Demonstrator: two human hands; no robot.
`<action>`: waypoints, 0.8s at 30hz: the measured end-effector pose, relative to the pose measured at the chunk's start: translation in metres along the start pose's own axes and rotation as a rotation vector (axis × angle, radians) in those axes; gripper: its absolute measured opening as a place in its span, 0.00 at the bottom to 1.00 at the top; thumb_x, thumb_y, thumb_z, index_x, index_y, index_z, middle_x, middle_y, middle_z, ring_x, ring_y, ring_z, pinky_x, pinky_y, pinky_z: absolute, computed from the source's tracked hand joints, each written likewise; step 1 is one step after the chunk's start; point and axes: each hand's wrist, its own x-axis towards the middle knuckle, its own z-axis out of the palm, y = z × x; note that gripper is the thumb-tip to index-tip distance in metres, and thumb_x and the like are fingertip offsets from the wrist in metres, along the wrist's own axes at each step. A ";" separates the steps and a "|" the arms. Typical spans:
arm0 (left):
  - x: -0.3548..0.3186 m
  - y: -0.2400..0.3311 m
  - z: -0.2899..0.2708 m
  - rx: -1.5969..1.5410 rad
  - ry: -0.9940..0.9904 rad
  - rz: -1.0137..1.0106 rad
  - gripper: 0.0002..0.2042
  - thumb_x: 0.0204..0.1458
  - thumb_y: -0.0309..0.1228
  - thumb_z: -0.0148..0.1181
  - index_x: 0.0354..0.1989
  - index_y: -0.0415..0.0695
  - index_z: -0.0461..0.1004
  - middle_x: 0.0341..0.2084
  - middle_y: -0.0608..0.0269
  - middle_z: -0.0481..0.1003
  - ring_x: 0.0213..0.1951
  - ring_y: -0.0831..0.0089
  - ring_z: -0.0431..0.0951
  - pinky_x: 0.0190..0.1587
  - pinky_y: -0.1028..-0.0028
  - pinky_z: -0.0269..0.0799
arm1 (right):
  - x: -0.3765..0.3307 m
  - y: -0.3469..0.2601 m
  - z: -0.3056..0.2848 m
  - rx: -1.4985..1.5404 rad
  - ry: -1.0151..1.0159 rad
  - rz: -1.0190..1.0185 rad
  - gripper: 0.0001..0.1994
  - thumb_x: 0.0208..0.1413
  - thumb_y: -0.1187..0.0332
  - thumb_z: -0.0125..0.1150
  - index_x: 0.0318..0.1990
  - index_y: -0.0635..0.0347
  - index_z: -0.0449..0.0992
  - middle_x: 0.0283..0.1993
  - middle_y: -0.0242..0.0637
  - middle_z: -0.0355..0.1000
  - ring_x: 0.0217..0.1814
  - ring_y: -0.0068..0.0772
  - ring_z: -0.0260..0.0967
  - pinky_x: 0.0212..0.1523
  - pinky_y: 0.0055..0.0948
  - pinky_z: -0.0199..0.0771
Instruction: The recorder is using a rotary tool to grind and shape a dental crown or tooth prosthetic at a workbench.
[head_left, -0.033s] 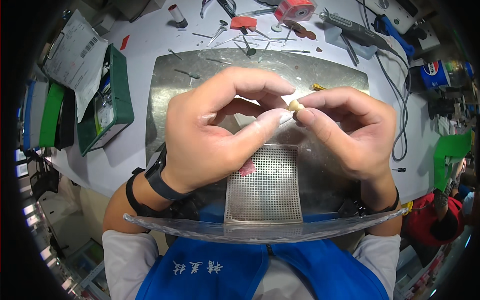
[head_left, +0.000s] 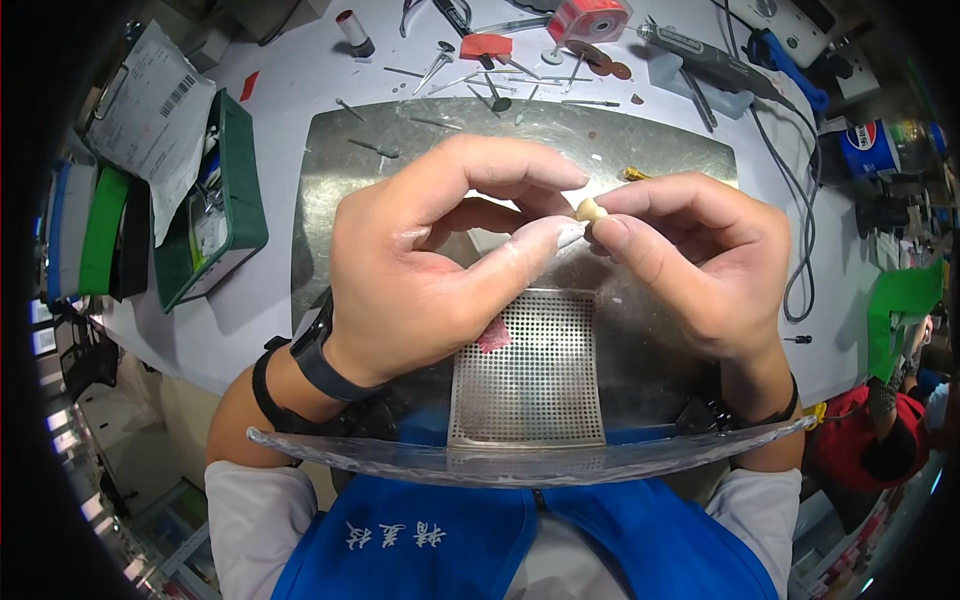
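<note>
Between the fingertips of both hands is a small cream, tooth-shaped piece that looks like a dental crown (head_left: 589, 211). My right hand (head_left: 715, 260) pinches it from the right with thumb and forefinger. From the left, my left hand (head_left: 420, 265) closes on its other side, thumb tip and a bent finger meeting at it; the forefinger arches above, apart from it. Fingers partly cover the crown's lower side. Both hands hover over a shiny metal tray (head_left: 660, 370). Below them lies a perforated metal plate (head_left: 530, 380), with a pink scrap (head_left: 494, 336) at its upper left.
Burs and polishing discs (head_left: 501, 103) lie scattered beyond the tray. A rotary handpiece (head_left: 690, 45) with its cable rests at the far right. A green bin (head_left: 240, 225) with papers stands at the left. A clear curved shield edge (head_left: 530, 465) crosses below my wrists.
</note>
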 end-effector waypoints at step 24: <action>-0.005 0.003 0.005 -0.086 0.019 -0.078 0.07 0.53 0.17 0.61 0.40 0.31 0.76 0.37 0.54 0.79 0.38 0.73 0.81 0.43 0.75 0.78 | -0.004 -0.006 0.004 0.180 0.021 0.153 0.06 0.54 0.82 0.64 0.39 0.73 0.78 0.35 0.42 0.79 0.35 0.23 0.77 0.37 0.20 0.77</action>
